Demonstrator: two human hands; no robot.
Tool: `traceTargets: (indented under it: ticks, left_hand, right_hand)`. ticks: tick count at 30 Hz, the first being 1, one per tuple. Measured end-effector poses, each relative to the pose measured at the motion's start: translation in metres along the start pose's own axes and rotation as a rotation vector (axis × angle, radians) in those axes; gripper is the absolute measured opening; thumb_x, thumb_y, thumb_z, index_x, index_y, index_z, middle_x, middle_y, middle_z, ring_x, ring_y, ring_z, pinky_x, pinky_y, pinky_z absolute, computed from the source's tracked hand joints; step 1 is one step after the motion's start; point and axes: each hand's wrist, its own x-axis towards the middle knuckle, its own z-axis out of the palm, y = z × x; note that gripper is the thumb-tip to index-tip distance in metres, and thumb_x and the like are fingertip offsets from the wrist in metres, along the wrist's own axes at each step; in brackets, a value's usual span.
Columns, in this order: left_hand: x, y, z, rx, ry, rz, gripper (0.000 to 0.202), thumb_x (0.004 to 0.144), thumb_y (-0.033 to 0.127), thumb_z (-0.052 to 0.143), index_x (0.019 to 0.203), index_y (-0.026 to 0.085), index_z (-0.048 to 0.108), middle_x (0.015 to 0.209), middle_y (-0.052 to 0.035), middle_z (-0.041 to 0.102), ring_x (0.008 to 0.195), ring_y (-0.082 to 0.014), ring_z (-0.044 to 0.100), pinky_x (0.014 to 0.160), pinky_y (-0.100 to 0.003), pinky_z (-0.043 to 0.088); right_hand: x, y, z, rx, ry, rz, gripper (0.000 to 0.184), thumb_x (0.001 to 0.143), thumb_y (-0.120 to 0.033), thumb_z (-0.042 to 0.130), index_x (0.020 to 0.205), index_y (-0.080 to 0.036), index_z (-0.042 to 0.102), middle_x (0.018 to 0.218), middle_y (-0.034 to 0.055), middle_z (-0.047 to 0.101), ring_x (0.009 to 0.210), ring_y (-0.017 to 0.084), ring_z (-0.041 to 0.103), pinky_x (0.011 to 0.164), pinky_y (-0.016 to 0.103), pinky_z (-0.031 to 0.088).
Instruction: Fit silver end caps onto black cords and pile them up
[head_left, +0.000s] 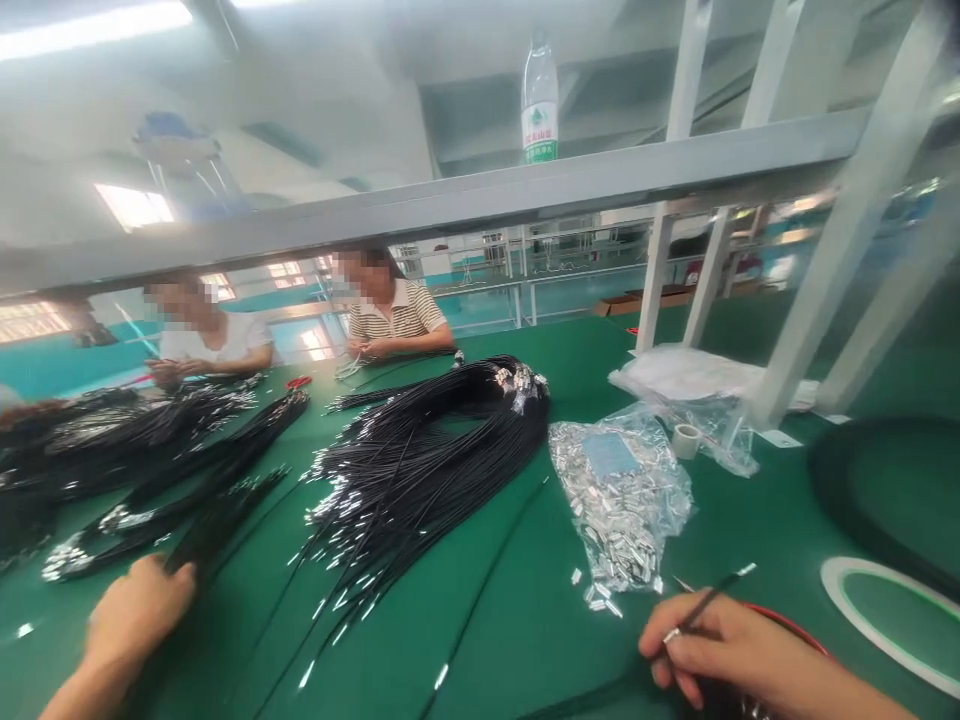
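Note:
My left hand point(142, 612) is closed at the near end of a bunch of thin black cables point(232, 520) on the left. My right hand point(724, 640) pinches a black cable with a silver metal end point(746, 570) at the lower right. Beneath this hand shows part of a red-handled tool point(787, 622), mostly hidden by the palm. A clear plastic bag of small silver metal sleeves point(626, 500) lies just beyond it, with a few loose sleeves point(601, 600) spilled out. Between my hands rests a big looped bundle of black cables point(450, 450) with silver tips.
More black cable bundles point(120, 440) cover the left of the green table point(585, 370). Two people point(394, 310) sit opposite. White posts point(817, 240) carry a shelf beam with a water bottle point(540, 110). A tape roll point(685, 441) and a white ring point(855, 610) lie right.

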Motion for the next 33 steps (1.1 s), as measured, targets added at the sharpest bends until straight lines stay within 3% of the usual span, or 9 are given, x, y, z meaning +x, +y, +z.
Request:
traceTargets:
  ticks: [2,4,8,11,15,18,21,27,33]
  left_hand:
    - [-0.018,0.018,0.002,0.034,0.049,0.018,0.052,0.066,0.065,0.032,0.079,0.022,0.058,0.059,-0.0163,0.058,0.095,-0.0556,0.061,0.081,-0.076,0.041]
    - [-0.046,0.052,0.004,-0.005,-0.004,0.144,0.048,0.07,0.055,0.033,0.083,0.017,0.06,0.083,-0.0232,0.067,0.103,-0.0502,0.06,0.091,-0.066,0.043]
    - [-0.145,0.151,0.01,-0.201,-0.287,0.459,0.038,0.085,0.045,0.039,0.093,0.023,0.068,0.098,-0.0063,0.074,0.097,-0.023,0.067,0.089,-0.032,0.052]
    - [-0.227,0.225,0.022,-0.537,-0.635,0.595,0.034,0.083,0.03,0.054,0.111,0.014,0.067,0.115,-0.0137,0.068,0.111,-0.0266,0.06,0.1,-0.038,0.044]
    - [-0.278,0.289,0.04,-0.88,-0.786,0.479,0.022,0.079,0.015,0.059,0.099,0.016,0.069,0.087,-0.0067,0.069,0.078,-0.0199,0.061,0.072,-0.028,0.046]
    - [-0.268,0.295,0.044,-1.017,-0.636,0.363,0.021,0.089,0.023,0.049,0.075,0.017,0.064,0.06,0.0033,0.05,0.058,-0.0135,0.045,0.058,-0.025,0.034]
    - [-0.246,0.283,0.04,-1.043,-0.525,0.267,0.029,0.093,0.039,0.043,0.081,0.018,0.058,0.061,0.0053,0.04,0.057,-0.0129,0.037,0.054,-0.024,0.03]
    - [-0.242,0.274,0.033,-1.085,-0.514,0.248,0.034,0.092,0.047,0.044,0.079,0.018,0.058,0.06,0.0059,0.038,0.057,-0.0124,0.034,0.053,-0.023,0.029]
    - [-0.251,0.276,0.038,-1.074,-0.481,0.23,0.03,0.094,0.042,0.044,0.082,0.018,0.06,0.063,0.0054,0.041,0.058,-0.0121,0.035,0.056,-0.025,0.029]
  right_hand:
    - [0.001,0.002,-0.002,0.023,-0.006,-0.011,0.033,0.087,-0.044,0.072,0.102,-0.015,0.072,0.086,0.0079,0.07,0.07,0.015,0.059,0.068,0.026,0.044]
    - [0.001,0.003,-0.004,0.043,-0.017,-0.026,0.035,0.086,-0.041,0.073,0.109,-0.014,0.068,0.088,0.0078,0.07,0.069,0.015,0.059,0.068,0.028,0.046]
    - [0.0,-0.002,-0.001,0.036,-0.007,-0.067,0.034,0.085,-0.036,0.071,0.111,-0.015,0.063,0.091,0.0073,0.069,0.069,0.016,0.059,0.069,0.029,0.046]
    - [-0.002,-0.008,0.004,-0.024,0.007,-0.114,0.03,0.083,-0.033,0.067,0.107,-0.016,0.062,0.089,0.0057,0.069,0.07,0.016,0.061,0.071,0.03,0.046]
    - [-0.001,-0.013,-0.001,-0.149,0.095,-0.208,0.032,0.082,-0.042,0.062,0.104,-0.019,0.058,0.079,0.0025,0.065,0.068,0.019,0.06,0.07,0.032,0.047]
    - [0.001,-0.017,-0.013,-0.262,0.271,-0.261,0.035,0.085,-0.05,0.054,0.102,-0.019,0.057,0.084,0.0052,0.066,0.068,0.02,0.059,0.069,0.033,0.047]
    - [0.006,-0.019,-0.014,-0.41,0.396,-0.29,0.035,0.087,-0.051,0.049,0.095,-0.019,0.061,0.083,0.0068,0.066,0.072,0.023,0.059,0.069,0.035,0.046]
    - [0.022,-0.014,0.011,-0.792,0.361,-0.377,0.026,0.089,-0.034,0.045,0.086,-0.02,0.066,0.087,0.007,0.068,0.083,0.027,0.062,0.077,0.038,0.044]
    - [0.038,0.002,0.019,-1.105,0.299,-0.418,0.014,0.08,-0.009,0.055,0.084,-0.02,0.062,0.082,0.0037,0.061,0.073,0.023,0.061,0.065,0.032,0.044]
